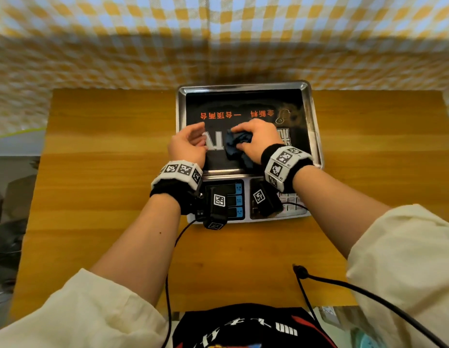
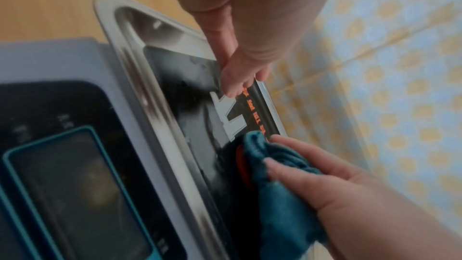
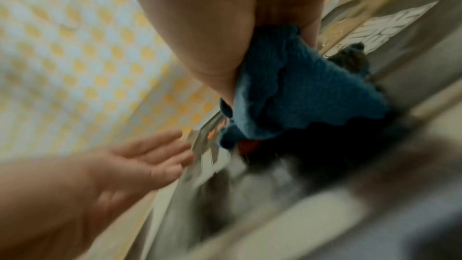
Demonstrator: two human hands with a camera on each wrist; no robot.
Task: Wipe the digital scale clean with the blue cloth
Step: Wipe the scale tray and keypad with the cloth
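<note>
The grey digital scale (image 1: 247, 151), with its rimmed steel weighing pan (image 1: 315, 126) bearing a black printed sheet, stands on the wooden table (image 1: 105, 172) at twelve o'clock from the person, its display panel turned toward them, presumably so the pan lies within easy reach of both arms. The right hand (image 1: 258, 140) bunches the crumpled blue knitted cloth (image 1: 237, 145) under curled fingers and bears it down on the pan's centre; wadding likely concentrates pressure. At nine o'clock of the cloth, the left hand (image 1: 188, 144) holds nothing, fingers loosely extended, fingertips (image 2: 231, 90) at the sheet, apparently steadying the scale.
</note>
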